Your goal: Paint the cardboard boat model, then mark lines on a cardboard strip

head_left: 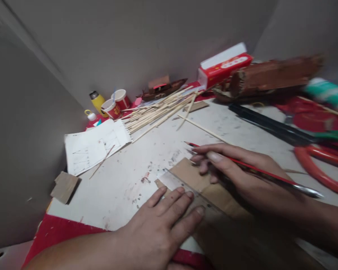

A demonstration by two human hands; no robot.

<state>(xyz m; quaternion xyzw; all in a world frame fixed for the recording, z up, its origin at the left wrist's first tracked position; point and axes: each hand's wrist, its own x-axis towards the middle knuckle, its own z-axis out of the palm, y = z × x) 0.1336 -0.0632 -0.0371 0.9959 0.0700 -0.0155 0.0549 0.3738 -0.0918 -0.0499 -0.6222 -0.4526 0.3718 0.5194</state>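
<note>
My left hand (169, 219) lies flat with fingers spread, pressing a pale straight strip that looks like a ruler (176, 180) onto a piece of brown cardboard (187, 172). In the pinched fingers of my right hand (231, 161) is a red and black pencil (252, 168), its point tipped to the left above the white board. The pencil's silvery end sticks out past my wrist. Under my right hand, the cardboard is shaded and partly hidden.
Thin wooden sticks (157, 112) are heaped at the back, beside a sketched paper sheet (84, 153). Paper cups (112, 108), a yellow bottle (98, 102), a small model boat (162, 89) and a red-white box (225, 67) stand behind. Red-handled scissors (318, 168) lie right.
</note>
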